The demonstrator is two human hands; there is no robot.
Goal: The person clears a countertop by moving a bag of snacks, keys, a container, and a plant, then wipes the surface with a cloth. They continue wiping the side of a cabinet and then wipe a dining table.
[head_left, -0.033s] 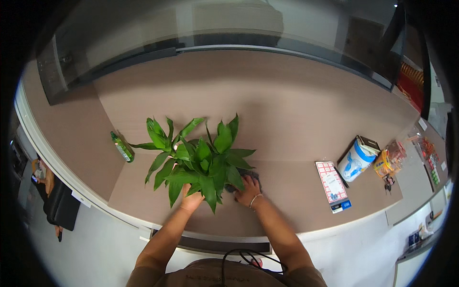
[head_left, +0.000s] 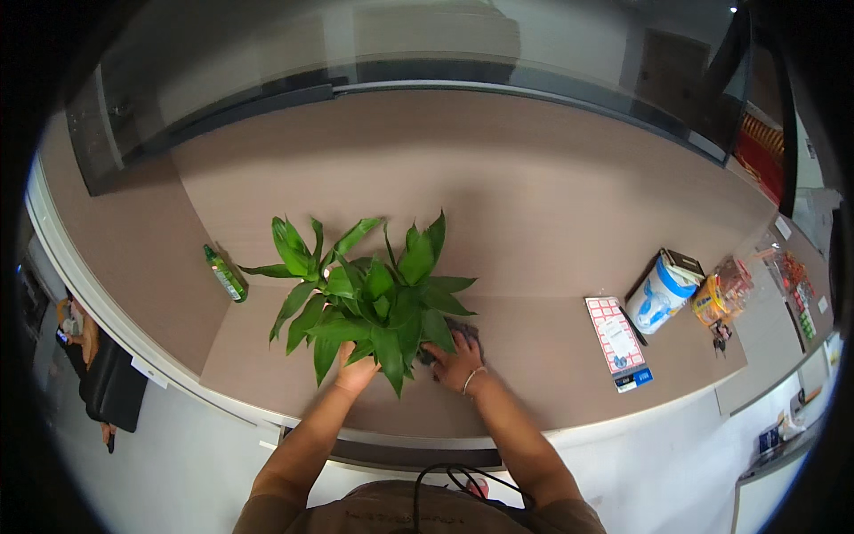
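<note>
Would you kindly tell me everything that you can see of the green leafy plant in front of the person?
The broad-leaved green plant bears several clusters of smooth, pointed leaves, some upright, others arching or drooping outward. It spreads over the left-middle part of the flat, brownish-beige shelf. The person's bare left hand is partly tucked under its lower front leaves, its grip hidden. Foliage hides the plant's base.
</note>
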